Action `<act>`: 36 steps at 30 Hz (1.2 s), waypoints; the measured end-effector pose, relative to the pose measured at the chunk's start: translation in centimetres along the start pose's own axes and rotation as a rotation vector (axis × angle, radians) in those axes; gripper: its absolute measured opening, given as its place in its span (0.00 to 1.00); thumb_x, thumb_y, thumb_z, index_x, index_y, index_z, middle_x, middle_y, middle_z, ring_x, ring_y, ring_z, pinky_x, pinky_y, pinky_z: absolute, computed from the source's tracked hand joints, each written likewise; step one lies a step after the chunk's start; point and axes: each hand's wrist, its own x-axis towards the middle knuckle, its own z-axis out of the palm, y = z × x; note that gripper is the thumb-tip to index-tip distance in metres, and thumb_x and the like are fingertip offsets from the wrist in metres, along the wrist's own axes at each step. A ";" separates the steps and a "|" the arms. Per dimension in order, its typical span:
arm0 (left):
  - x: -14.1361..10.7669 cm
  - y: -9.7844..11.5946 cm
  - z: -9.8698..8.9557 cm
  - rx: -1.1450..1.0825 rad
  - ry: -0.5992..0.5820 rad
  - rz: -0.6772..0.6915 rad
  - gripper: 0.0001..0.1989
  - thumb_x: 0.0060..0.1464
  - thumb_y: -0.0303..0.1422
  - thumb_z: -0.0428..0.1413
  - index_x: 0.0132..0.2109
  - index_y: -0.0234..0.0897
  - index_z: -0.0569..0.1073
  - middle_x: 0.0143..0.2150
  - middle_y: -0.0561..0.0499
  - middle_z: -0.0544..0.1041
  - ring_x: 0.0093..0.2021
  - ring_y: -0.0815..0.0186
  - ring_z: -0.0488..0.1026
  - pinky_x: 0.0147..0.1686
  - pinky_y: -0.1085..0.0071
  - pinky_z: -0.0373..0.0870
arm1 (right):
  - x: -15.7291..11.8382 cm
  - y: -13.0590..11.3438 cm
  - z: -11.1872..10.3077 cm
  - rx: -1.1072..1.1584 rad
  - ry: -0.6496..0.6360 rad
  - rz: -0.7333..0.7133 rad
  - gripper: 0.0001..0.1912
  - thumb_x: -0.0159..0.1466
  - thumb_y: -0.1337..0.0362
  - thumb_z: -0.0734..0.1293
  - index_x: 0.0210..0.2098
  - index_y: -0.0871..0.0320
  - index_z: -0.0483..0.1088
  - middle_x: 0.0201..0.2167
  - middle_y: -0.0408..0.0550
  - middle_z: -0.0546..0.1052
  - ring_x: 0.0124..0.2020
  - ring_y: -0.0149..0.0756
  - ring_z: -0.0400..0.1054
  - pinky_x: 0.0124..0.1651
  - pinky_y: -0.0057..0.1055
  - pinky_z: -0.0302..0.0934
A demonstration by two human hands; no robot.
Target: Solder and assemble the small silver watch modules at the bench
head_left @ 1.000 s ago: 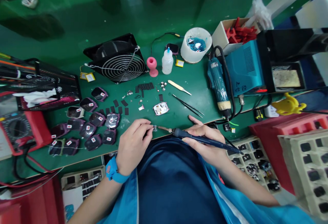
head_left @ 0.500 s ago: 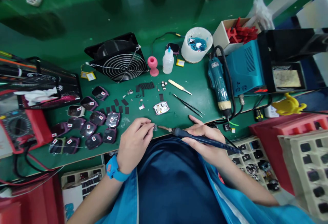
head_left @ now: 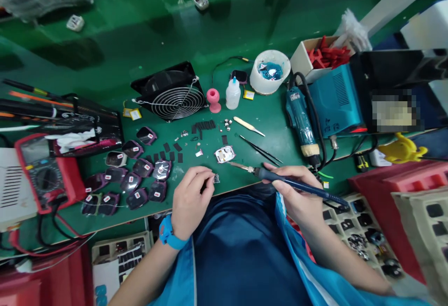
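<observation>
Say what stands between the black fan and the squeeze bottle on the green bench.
A pink, waisted stand sits between the fan and the bottle, with a thin black cable behind it, as the head view shows.

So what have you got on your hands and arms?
Both the left hand and the right hand are bare, with no gloves. A chunky bright blue wristband with a small reddish mark is on the left wrist. The forearms are uncovered, and the bright blue jacket has a pale stripe.
</observation>
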 end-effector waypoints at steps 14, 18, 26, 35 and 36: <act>0.7 0.1 -1.1 -0.063 0.039 -0.082 0.07 0.66 0.27 0.55 0.38 0.38 0.76 0.38 0.52 0.74 0.32 0.71 0.72 0.33 0.73 0.71 | 1.1 0.7 3.3 -0.391 -0.297 -0.582 0.11 0.72 0.70 0.62 0.50 0.55 0.73 0.40 0.52 0.86 0.43 0.39 0.83 0.45 0.34 0.78; 1.3 -0.6 -2.0 -0.019 0.059 -0.046 0.06 0.66 0.27 0.56 0.39 0.39 0.76 0.37 0.52 0.76 0.35 0.69 0.74 0.33 0.73 0.71 | 1.0 1.5 3.6 -0.420 -0.291 -0.616 0.09 0.72 0.69 0.63 0.49 0.55 0.72 0.40 0.53 0.85 0.41 0.41 0.83 0.44 0.36 0.78; 6.3 -3.5 -3.7 0.303 0.119 0.092 0.06 0.66 0.31 0.56 0.39 0.39 0.76 0.36 0.50 0.79 0.34 0.65 0.75 0.37 0.68 0.71 | 0.8 1.9 3.5 -0.427 -0.272 -0.635 0.09 0.71 0.71 0.64 0.49 0.56 0.72 0.40 0.53 0.84 0.42 0.40 0.82 0.45 0.35 0.77; 7.6 -5.2 -2.8 0.498 -0.011 0.195 0.12 0.67 0.35 0.54 0.35 0.40 0.76 0.35 0.46 0.79 0.37 0.55 0.72 0.39 0.58 0.68 | 0.8 1.9 3.4 -0.404 -0.262 -0.626 0.09 0.71 0.70 0.64 0.49 0.56 0.73 0.40 0.52 0.84 0.40 0.40 0.82 0.44 0.34 0.78; 7.4 -5.1 -2.9 0.489 -0.024 0.183 0.12 0.67 0.36 0.54 0.35 0.40 0.77 0.35 0.46 0.79 0.37 0.55 0.73 0.39 0.58 0.68 | 0.8 1.9 3.4 -0.403 -0.261 -0.626 0.09 0.71 0.70 0.64 0.49 0.56 0.73 0.40 0.52 0.84 0.41 0.40 0.82 0.44 0.34 0.78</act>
